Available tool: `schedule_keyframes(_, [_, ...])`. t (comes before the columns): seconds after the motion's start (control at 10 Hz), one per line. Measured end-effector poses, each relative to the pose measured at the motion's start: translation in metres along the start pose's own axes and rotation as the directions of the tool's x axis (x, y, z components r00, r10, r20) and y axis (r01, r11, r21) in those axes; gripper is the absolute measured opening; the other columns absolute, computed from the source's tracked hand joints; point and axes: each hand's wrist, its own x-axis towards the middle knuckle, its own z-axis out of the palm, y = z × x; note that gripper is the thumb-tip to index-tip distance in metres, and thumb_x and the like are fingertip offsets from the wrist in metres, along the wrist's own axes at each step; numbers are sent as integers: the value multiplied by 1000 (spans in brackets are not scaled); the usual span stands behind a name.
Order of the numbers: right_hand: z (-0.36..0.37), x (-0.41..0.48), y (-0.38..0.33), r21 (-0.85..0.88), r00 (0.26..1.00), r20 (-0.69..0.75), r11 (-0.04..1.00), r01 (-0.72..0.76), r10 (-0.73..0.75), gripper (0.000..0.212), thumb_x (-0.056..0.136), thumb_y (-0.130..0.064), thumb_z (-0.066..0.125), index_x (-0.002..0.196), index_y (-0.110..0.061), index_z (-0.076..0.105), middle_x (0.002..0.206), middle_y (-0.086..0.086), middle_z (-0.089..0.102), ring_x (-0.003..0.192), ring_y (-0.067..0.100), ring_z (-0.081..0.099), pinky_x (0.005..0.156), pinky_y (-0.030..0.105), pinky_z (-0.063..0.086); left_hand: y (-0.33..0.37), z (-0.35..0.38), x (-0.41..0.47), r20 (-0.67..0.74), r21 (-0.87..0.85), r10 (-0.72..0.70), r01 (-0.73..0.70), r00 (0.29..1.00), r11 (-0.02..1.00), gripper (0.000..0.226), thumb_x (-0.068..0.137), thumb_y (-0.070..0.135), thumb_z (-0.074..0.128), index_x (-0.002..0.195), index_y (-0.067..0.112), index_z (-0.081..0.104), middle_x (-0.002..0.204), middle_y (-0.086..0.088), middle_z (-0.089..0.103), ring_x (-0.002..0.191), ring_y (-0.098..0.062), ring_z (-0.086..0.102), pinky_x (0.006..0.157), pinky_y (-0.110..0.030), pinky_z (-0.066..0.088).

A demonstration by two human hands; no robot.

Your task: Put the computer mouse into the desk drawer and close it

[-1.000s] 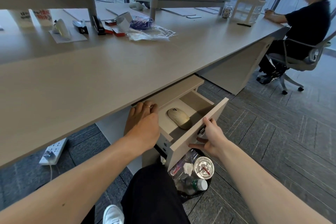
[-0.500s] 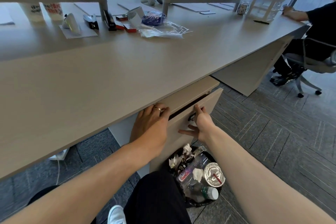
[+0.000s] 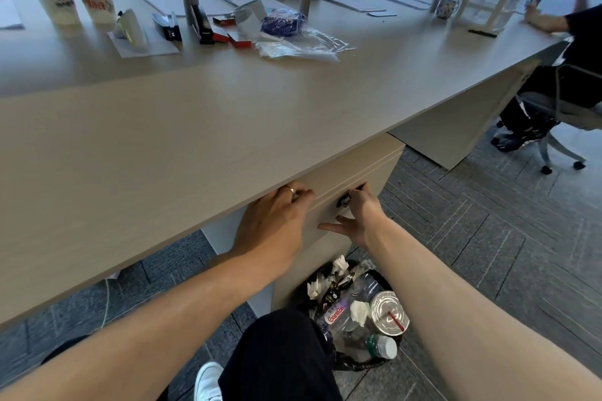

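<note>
The drawer front point(image 3: 325, 210) of the beige pedestal under the desk point(image 3: 228, 114) sits flush with the cabinet, with a small round lock point(image 3: 344, 202) on it. The computer mouse is out of sight. My right hand point(image 3: 360, 216) is on the drawer front just right of the lock, fingers curled at its top edge and thumb spread out to the left. My left hand point(image 3: 277, 221) rests against the pedestal's top left corner under the desk edge, fingers bent, holding nothing.
A black waste bin point(image 3: 340, 365) full of bottles, cups and tissue stands on the floor right below the drawer, beside my knee point(image 3: 280, 352). Staplers, paper and a plastic bag point(image 3: 293, 44) lie on the far desk. Another person sits on a wheeled chair point(image 3: 560, 107) at right.
The drawer, open a second ago with the beige mouse lying inside, has slid fully in under my right hand. My left hand stayed at the pedestal's corner.
</note>
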Motion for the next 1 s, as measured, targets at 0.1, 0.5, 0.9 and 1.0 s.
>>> schedule_keyframes(0.1, [3,1,-1,-4,1000,2,1000,3,-3,51,105,-16,29,151,-37,29,160,7,23,140,46,31,66,63,58,0,0,0,4,3,-1,1,1000,1000,70,76,-11,53,138,21,48,141,4,46,119,-22,49,95,-39,46])
schedule_keyframes(0.5, [3,-4,-4,-16,1000,6,1000,6,-6,52,105,-19,33,154,-34,24,162,11,20,142,47,29,66,63,58,3,8,-1,-24,111,3,0,1000,994,80,71,-7,63,142,22,43,144,4,42,126,-20,40,98,-32,36])
schedule_keyframes(0.9, [-15,-40,-21,-152,998,38,987,49,-44,60,102,-14,29,156,-39,22,157,0,33,140,35,32,85,59,56,-1,3,4,-7,131,69,-68,998,989,69,65,-17,60,126,15,56,128,-2,55,106,-25,58,79,-41,54])
schedule_keyframes(1.0, [-28,-62,-40,-368,971,12,902,225,-237,65,102,-26,43,158,-38,12,163,0,25,141,33,37,86,51,57,2,2,3,19,195,66,-69,998,978,72,58,-19,58,125,8,58,125,-10,59,108,-31,58,77,-42,53])
